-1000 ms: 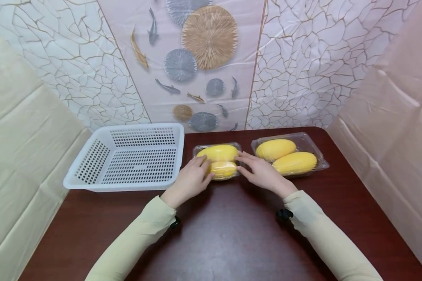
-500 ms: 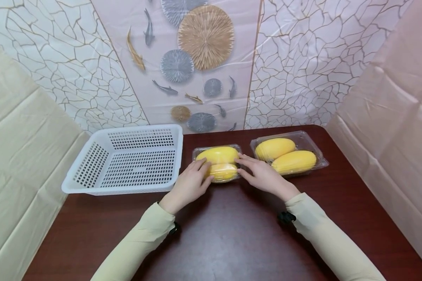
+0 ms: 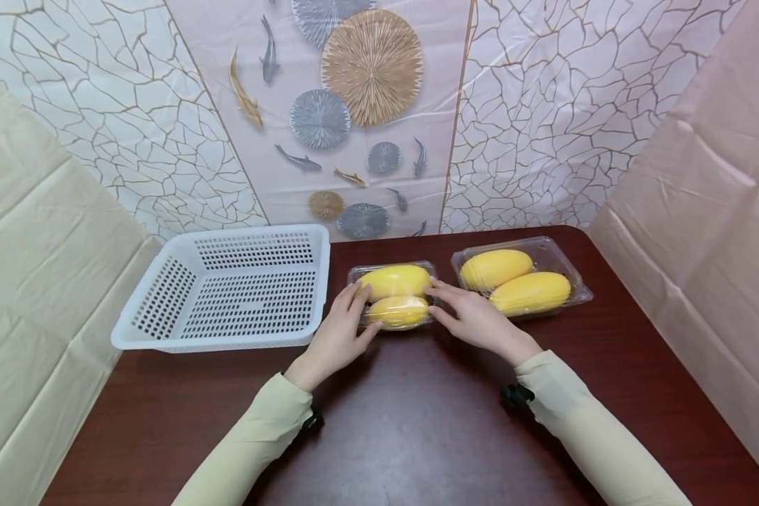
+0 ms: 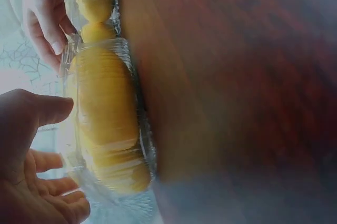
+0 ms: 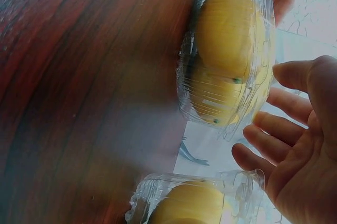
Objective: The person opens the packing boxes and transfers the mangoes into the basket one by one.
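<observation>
Two hands' relaxed fingers (image 3: 359, 299) flank a clear clamshell (image 3: 395, 301) holding yellow fruit, gripping nothing.

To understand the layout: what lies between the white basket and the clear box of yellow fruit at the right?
In the head view, another clear fruit box lies between the white basket and the right box, with both hands touching it.

No readable text, label, brand, number or sign shows in any view.
</observation>
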Available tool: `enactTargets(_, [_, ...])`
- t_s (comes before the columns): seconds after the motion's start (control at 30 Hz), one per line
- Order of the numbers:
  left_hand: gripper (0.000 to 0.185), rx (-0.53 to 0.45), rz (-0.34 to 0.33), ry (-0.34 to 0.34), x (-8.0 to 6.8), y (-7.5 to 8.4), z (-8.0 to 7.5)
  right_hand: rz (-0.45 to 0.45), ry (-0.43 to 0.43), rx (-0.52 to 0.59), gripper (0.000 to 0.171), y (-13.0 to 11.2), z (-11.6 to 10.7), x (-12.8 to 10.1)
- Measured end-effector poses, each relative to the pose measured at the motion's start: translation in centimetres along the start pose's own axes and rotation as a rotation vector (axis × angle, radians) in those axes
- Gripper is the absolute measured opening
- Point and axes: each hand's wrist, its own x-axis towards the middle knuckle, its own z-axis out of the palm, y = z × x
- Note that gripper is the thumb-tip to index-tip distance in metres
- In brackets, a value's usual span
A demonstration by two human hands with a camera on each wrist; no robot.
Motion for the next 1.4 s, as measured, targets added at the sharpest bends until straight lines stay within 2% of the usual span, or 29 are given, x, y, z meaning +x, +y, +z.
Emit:
enactTargets(0.4, [0.1, -0.302, -0.274, -0.089, 0.0, -0.8, 0.6, 0.002, 0.011, 0.01, 0.046, 0.0, 0.1, 0.0])
enactTargets(0.6, [0.107, -0.414, -0.38, -0.131, -0.1, -1.4, 0.9, 0.011, -0.001, 0.015, 0.046, 0.0, 0.2, 0.1])
enactTargets(0.77, [0.107, -0.525, -0.45, -0.137, -0.1, -1.7, 1.4, 0.021, -0.011, 0.026, 0.047, 0.0, 0.2, 0.1])
enactTargets(0.93, [0.105, -0.602, -0.477, -0.123, -0.2, -1.8, 1.4, 0.019, -0.014, 0.028, 0.047, 0.1, 0.2, 0.1])
enactTargets(1.3, [0.103, -0.675, -0.455, -0.073, -0.3, -2.1, 2.1, 0.004, 0.008, -0.011, 0.05, 0.2, 0.5, 0.3])
enactTargets(1.4, [0.102, -0.698, -0.467, -0.066, -0.3, -2.0, 2.2, 0.006, 0.025, -0.028, 0.052, 0.2, 0.7, 0.6])
